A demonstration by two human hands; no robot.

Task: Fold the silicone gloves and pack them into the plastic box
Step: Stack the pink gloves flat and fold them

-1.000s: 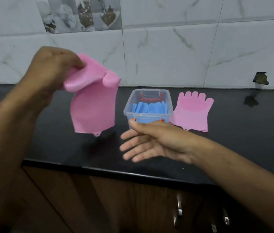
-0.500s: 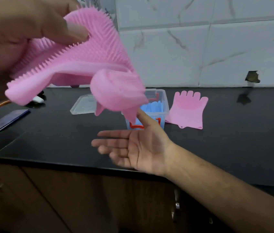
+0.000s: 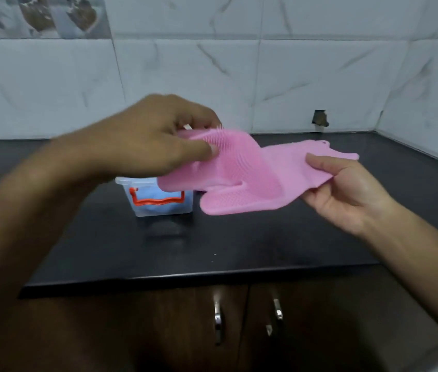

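Left hand point(image 3: 142, 146): raised above the counter, grip closed on the finger end of the pink glove, thumb pressed onto the bristled face.
Right hand point(image 3: 347, 191): palm turned up, grip closed lightly on the cuff end of the same glove, thumb on top of the sheet and the other fingers under it.
Pink glove point(image 3: 244, 178): held in the air between both hands, well above the counter, stretched roughly sideways; bristled side faces up near the left hand, where the glove humps and bends over; its thumb hangs at the lower edge; a small tab shows at the cuff edge.
Plastic box point(image 3: 158, 200): clear, with an orange-red handle on the front wall, standing on the counter below and behind the left hand; lid off, top partly hidden by the glove; blue contents inside, probably blue gloves, though blur makes it hard to be sure.
Counter point(image 3: 212, 237): black and glossy, running to a white marble-tile wall point(image 3: 266, 76).
Cabinet doors point(image 3: 239, 331): dark wood under the counter edge, with two metal handles.
Picture quality: left hand and forearm are motion-blurred.
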